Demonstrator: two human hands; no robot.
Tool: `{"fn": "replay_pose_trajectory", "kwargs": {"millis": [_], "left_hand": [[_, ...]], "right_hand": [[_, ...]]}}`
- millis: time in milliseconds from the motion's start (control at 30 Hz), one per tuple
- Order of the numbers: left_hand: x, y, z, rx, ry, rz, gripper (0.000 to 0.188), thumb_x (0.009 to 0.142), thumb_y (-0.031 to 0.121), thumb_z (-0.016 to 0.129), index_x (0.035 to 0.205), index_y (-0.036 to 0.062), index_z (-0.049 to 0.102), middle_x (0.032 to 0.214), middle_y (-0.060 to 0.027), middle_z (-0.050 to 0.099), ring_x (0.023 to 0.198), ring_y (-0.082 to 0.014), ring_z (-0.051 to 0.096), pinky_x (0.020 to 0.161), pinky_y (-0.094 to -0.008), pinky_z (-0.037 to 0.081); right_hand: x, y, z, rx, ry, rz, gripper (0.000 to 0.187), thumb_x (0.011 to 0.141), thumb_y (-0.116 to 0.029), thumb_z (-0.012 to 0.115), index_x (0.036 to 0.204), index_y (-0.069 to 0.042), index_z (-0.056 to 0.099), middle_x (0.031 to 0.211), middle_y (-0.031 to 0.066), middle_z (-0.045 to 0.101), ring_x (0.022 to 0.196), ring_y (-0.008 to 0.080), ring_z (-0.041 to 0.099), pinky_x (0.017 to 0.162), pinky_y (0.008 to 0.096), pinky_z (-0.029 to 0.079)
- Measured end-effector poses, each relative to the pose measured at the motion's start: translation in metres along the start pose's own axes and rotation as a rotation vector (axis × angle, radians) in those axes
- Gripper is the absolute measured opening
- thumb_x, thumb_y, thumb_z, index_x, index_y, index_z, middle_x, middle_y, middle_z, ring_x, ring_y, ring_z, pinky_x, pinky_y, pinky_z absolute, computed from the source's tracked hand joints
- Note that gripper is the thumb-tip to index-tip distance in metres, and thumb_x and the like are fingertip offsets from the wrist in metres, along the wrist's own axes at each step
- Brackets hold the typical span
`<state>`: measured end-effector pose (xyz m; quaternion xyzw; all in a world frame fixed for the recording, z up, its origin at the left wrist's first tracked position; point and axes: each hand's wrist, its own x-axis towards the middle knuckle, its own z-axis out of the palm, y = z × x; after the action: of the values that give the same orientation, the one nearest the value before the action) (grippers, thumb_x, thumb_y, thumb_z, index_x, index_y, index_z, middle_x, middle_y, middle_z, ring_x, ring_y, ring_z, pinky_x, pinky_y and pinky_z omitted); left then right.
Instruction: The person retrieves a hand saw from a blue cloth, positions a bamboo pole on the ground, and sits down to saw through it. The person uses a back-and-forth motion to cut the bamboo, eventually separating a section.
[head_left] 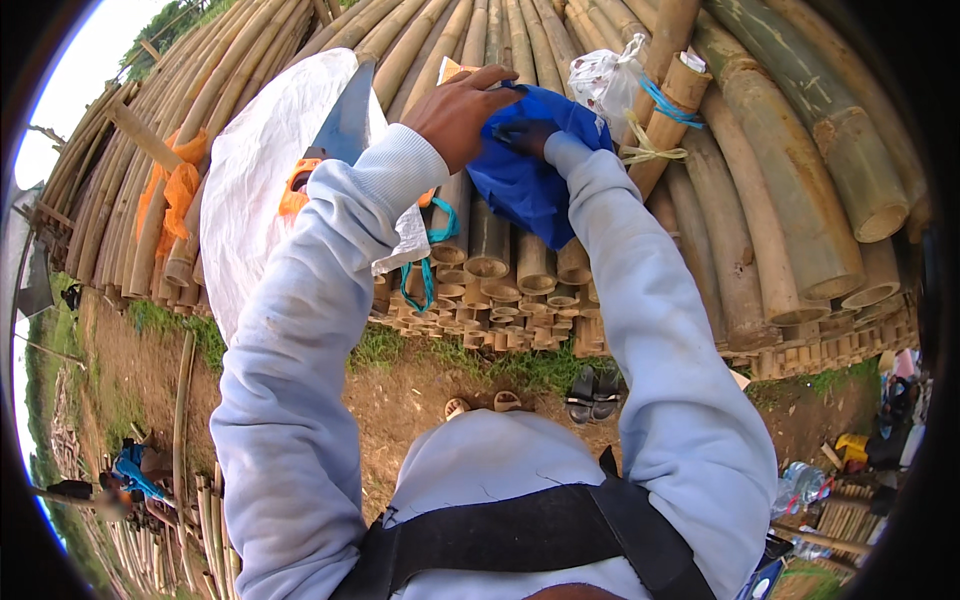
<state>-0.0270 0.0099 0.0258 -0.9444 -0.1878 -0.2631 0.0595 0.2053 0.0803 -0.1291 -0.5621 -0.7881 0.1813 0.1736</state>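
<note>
Outdoors, a huge stack of long green-brown bamboo poles [520,240] fills the view. A white woven plastic sack [255,170] drapes over it. On top lies a crumpled blue plastic bag [525,180]: left hand [460,110] fingers clamped on it, right hand [530,135] buried inside, grip unclear. Bag not yet lifted off.

We see pale blue long sleeves running up both arms, soft knit fabric creased along the forearms and elbows. At the left hand [462,112] we catch a ribbed white cuff, snug at the wrist; the right hand [527,135] shows the same ribbed cuff in pale blue. Across the chest of the pale blue top we spot a broad black webbing strap, with a narrower black strap branching off it.
</note>
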Motion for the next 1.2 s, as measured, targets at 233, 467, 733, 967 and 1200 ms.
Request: {"fn": "replay_pose_trajectory", "kwargs": {"millis": [233, 467, 733, 967, 1200], "left_hand": [[-0.005, 0.001, 0.004, -0.062, 0.078, -0.042, 0.057, 0.074, -0.016, 0.053, 0.126, 0.0059, 0.062, 0.142, -0.0117, 0.055, 0.115, -0.0391, 0.063, 0.093, -0.0454, 0.055], [0.002, 0.018, 0.008, -0.038, 0.009, -0.098, 0.061, 0.076, -0.011, 0.059, 0.134, 0.007, 0.055, 0.144, -0.0162, 0.052, 0.114, -0.0411, 0.063, 0.094, -0.0477, 0.054], [0.018, 0.033, 0.01, 0.036, -0.015, -0.212, 0.055, 0.081, -0.005, 0.063, 0.135, 0.0072, 0.058, 0.138, -0.0189, 0.055, 0.121, -0.0394, 0.062, 0.099, -0.0451, 0.054], [0.022, 0.082, 0.014, 0.277, 0.116, 0.194, 0.026, 0.081, 0.01, 0.07, 0.107, 0.0099, 0.071, 0.117, -0.0129, 0.06, 0.107, -0.0297, 0.063, 0.095, -0.038, 0.052], [0.016, 0.131, 0.059, -0.008, -0.992, -0.224, 0.066, 0.089, 0.063, 0.063, 0.11, 0.0012, 0.073, 0.116, -0.0199, 0.071, 0.109, -0.0359, 0.069, 0.096, -0.0449, 0.053]], "right_hand": [[-0.041, -0.02, -0.002, 0.057, 0.122, 0.203, 0.043, 0.098, -0.04, 0.059, 0.132, -0.015, 0.065, 0.145, 0.018, 0.057, 0.134, 0.0379, 0.053, 0.114, 0.0436, 0.038], [-0.097, -0.042, -0.029, -0.058, 0.57, 0.166, 0.032, 0.097, -0.027, 0.06, 0.123, -0.009, 0.067, 0.122, 0.0218, 0.068, 0.114, 0.041, 0.064, 0.1, 0.045, 0.049], [-0.194, -0.127, -0.023, 0.452, 0.374, 0.108, 0.016, 0.091, -0.004, 0.066, 0.105, 0.003, 0.068, 0.094, 0.0159, 0.072, 0.085, 0.0257, 0.069, 0.077, 0.0347, 0.052], [-0.265, -0.197, 0.007, 0.589, 0.392, -0.193, 0.017, 0.091, -0.01, 0.066, 0.104, 0.001, 0.065, 0.078, 0.0169, 0.069, 0.068, 0.0343, 0.068, 0.068, 0.0426, 0.049], [-0.324, -0.23, 0.021, 0.571, 0.023, -0.055, 0.022, 0.087, -0.007, 0.072, 0.104, 0.003, 0.062, 0.088, 0.0197, 0.069, 0.078, 0.0354, 0.069, 0.07, 0.0416, 0.051]]}}
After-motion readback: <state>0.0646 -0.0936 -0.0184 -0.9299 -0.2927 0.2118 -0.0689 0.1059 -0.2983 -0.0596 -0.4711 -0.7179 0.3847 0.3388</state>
